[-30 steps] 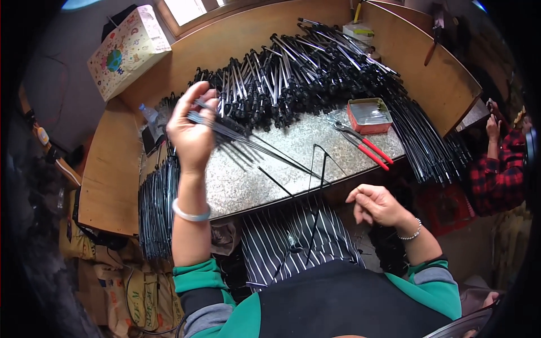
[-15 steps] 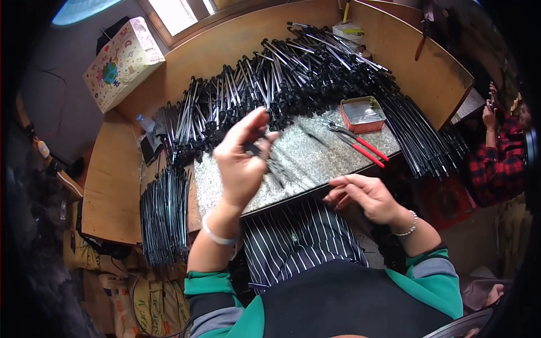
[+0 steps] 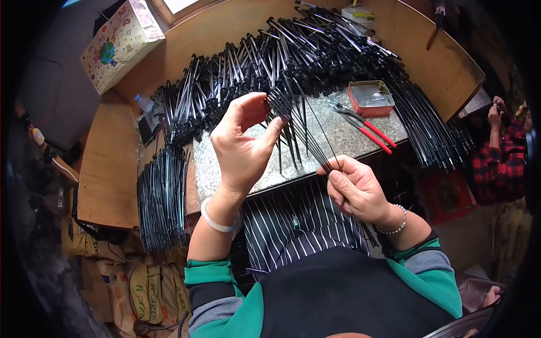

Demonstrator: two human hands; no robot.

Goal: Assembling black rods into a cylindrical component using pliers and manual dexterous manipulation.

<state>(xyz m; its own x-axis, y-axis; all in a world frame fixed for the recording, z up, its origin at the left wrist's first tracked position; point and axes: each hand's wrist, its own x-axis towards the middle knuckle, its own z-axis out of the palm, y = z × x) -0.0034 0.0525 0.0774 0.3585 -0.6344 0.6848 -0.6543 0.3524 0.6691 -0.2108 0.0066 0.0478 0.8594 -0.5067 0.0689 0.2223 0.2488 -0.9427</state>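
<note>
A loose bundle of thin black rods (image 3: 310,141) slants between my two hands above the worktop. My right hand (image 3: 358,188) is closed round its lower part, thumb pressed on the rods; some ends stick out below the fist. At the upper end my left hand (image 3: 241,138) curves round the dark tips, thumb and fingertips against them, with a wide gap at the palm. One rod stands apart from the bundle, leaning toward the back. Several more black rods hang or lie behind the bundle, partly hidden by it.
A large heap of black and silver rods (image 3: 248,70) fills the back of the speckled worktop (image 3: 211,166). Red-handled pliers (image 3: 369,132) and a red tin (image 3: 376,110) lie at right. Black rods (image 3: 163,203) overhang the left edge. Another person's hand (image 3: 496,112) shows far right.
My right hand has closed round the lower part of the rods, where it was apart from them. The left hand has turned, its fingers now more spread. The whole view has shifted slightly.
</note>
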